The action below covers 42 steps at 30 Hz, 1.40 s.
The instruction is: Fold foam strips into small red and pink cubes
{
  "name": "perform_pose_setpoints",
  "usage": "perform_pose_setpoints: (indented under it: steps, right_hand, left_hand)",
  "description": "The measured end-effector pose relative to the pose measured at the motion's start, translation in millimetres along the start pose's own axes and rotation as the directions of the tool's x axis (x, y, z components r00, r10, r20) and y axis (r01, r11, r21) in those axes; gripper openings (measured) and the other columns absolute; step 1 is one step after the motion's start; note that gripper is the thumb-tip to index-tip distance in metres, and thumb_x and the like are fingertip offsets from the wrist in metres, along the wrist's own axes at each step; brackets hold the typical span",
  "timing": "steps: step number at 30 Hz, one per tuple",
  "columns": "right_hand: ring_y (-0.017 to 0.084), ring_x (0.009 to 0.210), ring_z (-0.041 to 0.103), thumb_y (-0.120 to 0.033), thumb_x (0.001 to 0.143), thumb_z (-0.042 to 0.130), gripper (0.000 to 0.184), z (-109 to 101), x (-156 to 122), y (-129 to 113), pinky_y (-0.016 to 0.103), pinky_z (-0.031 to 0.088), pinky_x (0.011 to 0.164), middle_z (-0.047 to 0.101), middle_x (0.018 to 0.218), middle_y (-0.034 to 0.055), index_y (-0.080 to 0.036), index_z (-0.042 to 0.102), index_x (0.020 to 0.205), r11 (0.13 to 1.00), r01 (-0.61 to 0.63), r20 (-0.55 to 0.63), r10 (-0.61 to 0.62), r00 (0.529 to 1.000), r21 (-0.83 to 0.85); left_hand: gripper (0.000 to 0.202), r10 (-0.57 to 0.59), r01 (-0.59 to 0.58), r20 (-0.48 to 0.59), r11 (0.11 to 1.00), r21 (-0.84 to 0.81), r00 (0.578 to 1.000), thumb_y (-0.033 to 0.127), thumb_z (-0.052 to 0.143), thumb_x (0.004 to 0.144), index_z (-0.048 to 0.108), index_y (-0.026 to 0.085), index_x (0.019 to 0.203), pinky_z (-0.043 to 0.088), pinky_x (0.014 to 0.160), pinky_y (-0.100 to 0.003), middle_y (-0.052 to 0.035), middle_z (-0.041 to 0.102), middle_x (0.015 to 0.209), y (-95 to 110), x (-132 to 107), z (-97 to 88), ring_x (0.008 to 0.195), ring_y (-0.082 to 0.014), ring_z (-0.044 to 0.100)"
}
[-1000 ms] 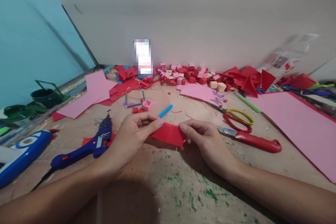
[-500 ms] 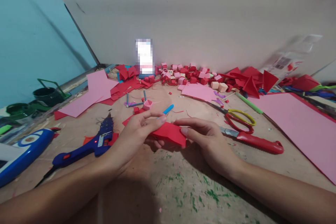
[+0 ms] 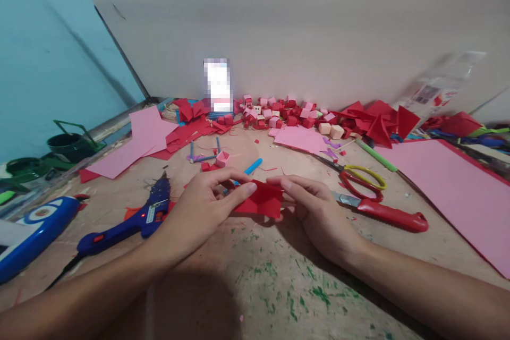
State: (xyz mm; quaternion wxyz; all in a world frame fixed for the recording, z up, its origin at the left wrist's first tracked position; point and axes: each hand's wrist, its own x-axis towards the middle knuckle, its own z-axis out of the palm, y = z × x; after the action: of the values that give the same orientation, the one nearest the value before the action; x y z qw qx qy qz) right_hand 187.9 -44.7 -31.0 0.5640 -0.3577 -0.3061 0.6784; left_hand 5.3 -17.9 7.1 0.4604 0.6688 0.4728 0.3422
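Clock face centring on the red paper, twelve being toward the wall (image 3: 287, 21).

Far left, green bucket (image 3: 70, 144) is sitting between nine and ten. Blue-and-white object (image 3: 40, 231) is lying just under nine, cut by the frame edge; can't tell what it is. Glue gun (image 3: 131, 226) is resting near nine, red light glowing, nozzle pointing about one and away from the arm, likely parked so for safety. Pink paper (image 3: 145, 130) is lying at ten, probably out of the way. Phone (image 3: 219, 85) is leaning upright at eleven, screen facing the person, presumably for viewing.

Left hand (image 3: 211, 202) is gripping at nine: narrow grip, thumb on the near face, fingers mostly hiding behind. Red paper (image 3: 261, 201) is hanging between both hands, just above the desk (image 3: 279, 260), in front of the blue stick (image 3: 255, 164). Right hand (image 3: 316, 207) is holding at three: narrow grip, thumb and index appearing to be nipping the upper right corner. Two-ended hold is probably steadying a thin, floppy piece.

Small cubes (image 3: 292, 119) are piling between twelve and one. Scissors (image 3: 364, 180) are lying just above three, handles pointing right; red-handled knife (image 3: 392, 215) is lying at three, blade pointing left; both seemingly within reach. Bottle (image 3: 436, 90) is tilting at two.

Paper's long axis is running nine to three; straight right end is pointing to three, one face is looking toward six. Left end is hiding behind the fingers.
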Motion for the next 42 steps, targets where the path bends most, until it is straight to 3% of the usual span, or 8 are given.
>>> perform_pose_setpoints:
  steps: [3, 8, 12, 16, 24, 30, 35, 42]
  right_hand:
    - [0.018, 0.066, 0.069, -0.039, 0.081, 0.084, 0.026, -1, -1, 0, 0.033, 0.056, 0.067, 0.077, 0.082, 0.0072, -0.019, 0.080, 0.096, 1.000, 0.012, 0.054, -0.011, 0.998, -0.024]
    - [0.018, 0.085, 0.070, -0.028, 0.077, 0.087, 0.024, -4, -3, -2, 0.029, 0.056, 0.076, 0.078, 0.107, 0.0059, -0.023, 0.081, 0.100, 0.984, 0.054, 0.089, -0.039, 0.995, -0.172]
    - [0.012, 0.062, 0.063, -0.031, 0.080, 0.084, 0.016, -3, -2, -2, 0.025, 0.052, 0.060, 0.078, 0.083, 0.0054, -0.018, 0.082, 0.089, 0.981, 0.049, 0.086, -0.033, 0.996, -0.186]
    - [0.014, 0.057, 0.064, -0.036, 0.080, 0.083, 0.021, -1, -2, -2, 0.025, 0.051, 0.057, 0.073, 0.064, 0.0043, -0.016, 0.082, 0.081, 0.972, 0.023, 0.060, -0.010, 0.998, -0.233]
    - [0.020, 0.064, 0.070, -0.058, 0.090, 0.068, 0.047, -6, -2, -4, 0.028, 0.053, 0.059, 0.075, 0.069, 0.0102, -0.013, 0.082, 0.094, 0.983, 0.035, 0.165, -0.004, 0.986, -0.181]
    - [0.017, 0.067, 0.069, -0.041, 0.085, 0.080, 0.032, -4, -2, -6, 0.027, 0.053, 0.060, 0.077, 0.080, 0.0071, -0.019, 0.081, 0.110, 0.991, 0.021, 0.172, 0.002, 0.985, -0.135]
    - [0.013, 0.071, 0.067, -0.037, 0.088, 0.080, 0.025, -5, -1, -3, 0.024, 0.055, 0.063, 0.076, 0.089, 0.0046, -0.025, 0.082, 0.109, 0.981, 0.072, 0.184, -0.039, 0.982, -0.177]
    - [0.011, 0.069, 0.063, -0.034, 0.085, 0.082, 0.017, -1, -1, -6, 0.023, 0.052, 0.063, 0.078, 0.094, 0.0048, -0.024, 0.085, 0.099, 0.966, 0.062, 0.180, -0.016, 0.984, -0.253]
  left_hand:
    - [0.025, 0.030, -0.026, -0.055, 0.996, 0.088, 0.998, 0.038, 0.063, 0.094, 0.079, 0.019, 0.091, 0.051, 0.071, -0.028, -0.0029, 0.077, 0.085, -1, 0, 0.1, 0.080, -0.0216, 0.070]
    - [0.028, 0.097, -0.081, -0.125, 0.988, 0.132, 0.987, 0.037, 0.059, 0.097, 0.078, 0.019, 0.086, 0.048, 0.070, -0.027, -0.0017, 0.076, 0.083, -3, 0, -0.1, 0.077, -0.0192, 0.066]
    - [0.025, 0.053, -0.056, -0.156, 0.998, -0.015, 0.986, 0.039, 0.065, 0.094, 0.074, 0.018, 0.083, 0.048, 0.058, -0.024, -0.0018, 0.074, 0.083, -6, 1, -0.1, 0.071, -0.0177, 0.064]
    - [0.019, -0.049, 0.035, -0.072, 0.983, -0.182, 0.996, 0.034, 0.075, 0.085, 0.074, 0.017, 0.094, 0.052, 0.058, -0.025, -0.0029, 0.076, 0.088, -8, 2, 0.8, 0.071, -0.0185, 0.068]
    - [0.018, -0.123, 0.116, -0.020, 0.969, -0.217, 0.992, 0.032, 0.074, 0.083, 0.074, 0.016, 0.076, 0.054, 0.070, -0.029, -0.0056, 0.077, 0.083, -15, 5, 1.2, 0.074, -0.0198, 0.068]
    - [0.018, -0.131, 0.123, -0.012, 0.959, -0.255, 0.991, 0.033, 0.077, 0.081, 0.075, 0.015, 0.084, 0.052, 0.071, -0.030, -0.0063, 0.076, 0.089, -18, 5, 0.3, 0.077, -0.0206, 0.067]
    - [0.021, -0.092, 0.078, -0.076, 0.982, -0.174, 0.993, 0.035, 0.076, 0.082, 0.075, 0.014, 0.085, 0.050, 0.072, -0.030, -0.0064, 0.075, 0.091, -16, 5, 0.4, 0.080, -0.0209, 0.065]
    - [0.021, -0.048, 0.044, -0.052, 0.995, -0.086, 0.997, 0.035, 0.075, 0.081, 0.074, 0.015, 0.089, 0.053, 0.071, -0.031, -0.0051, 0.075, 0.087, -9, 1, 0.6, 0.084, -0.0247, 0.069]
